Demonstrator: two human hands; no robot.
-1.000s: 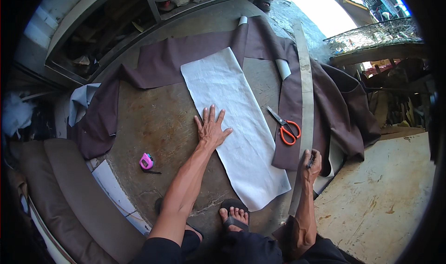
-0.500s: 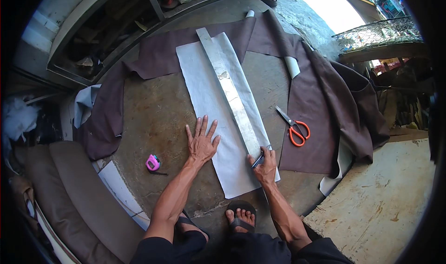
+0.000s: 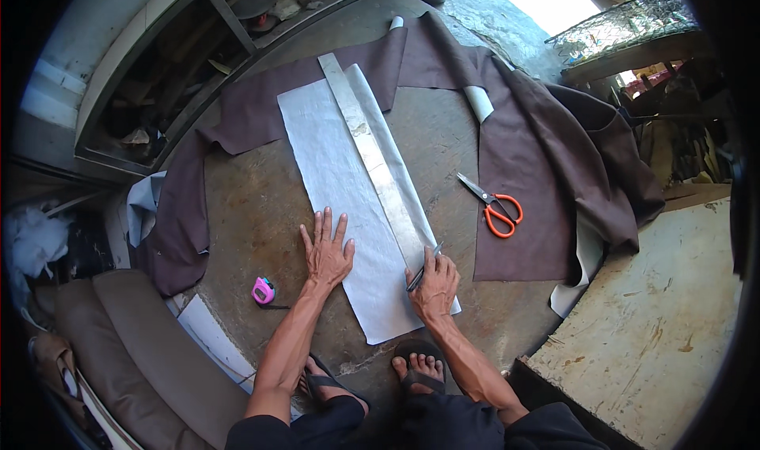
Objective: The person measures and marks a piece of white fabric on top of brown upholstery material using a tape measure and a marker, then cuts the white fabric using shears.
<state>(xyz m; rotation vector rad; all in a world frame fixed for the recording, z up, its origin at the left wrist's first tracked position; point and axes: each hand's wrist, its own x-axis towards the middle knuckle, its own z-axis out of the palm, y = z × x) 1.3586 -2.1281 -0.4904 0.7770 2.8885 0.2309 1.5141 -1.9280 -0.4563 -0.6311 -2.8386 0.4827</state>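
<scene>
A long pale sheet of material [image 3: 315, 161] lies lengthwise on the floor, its far end over dark maroon upholstery material. Along its right side rests a flat metal ruler [image 3: 368, 151], slightly slanted. My left hand [image 3: 326, 254] is open, pressed flat with fingers spread over the sheet's left edge. Near the close end of the ruler, my right hand [image 3: 435, 285] grips a dark pen [image 3: 415, 281] and leans on the sheet. To the right, orange-handled scissors [image 3: 500, 212] lie partly on the maroon material [image 3: 522, 244]. A pink tape measure [image 3: 264, 291] sits left of my left forearm.
More maroon material curves around the far side and left. A brown padded cushion [image 3: 150, 347] stands at the lower left, a scuffed wooden board [image 3: 641, 307] at the lower right. A framed cabinet [image 3: 229, 18] borders the far left; a wire-mesh rack [image 3: 625, 34] is far right.
The view has turned slightly, so everything appears a little shifted. My left hand stays flat on the sheet's edge, and my right hand keeps the pen beside the ruler's near end.
</scene>
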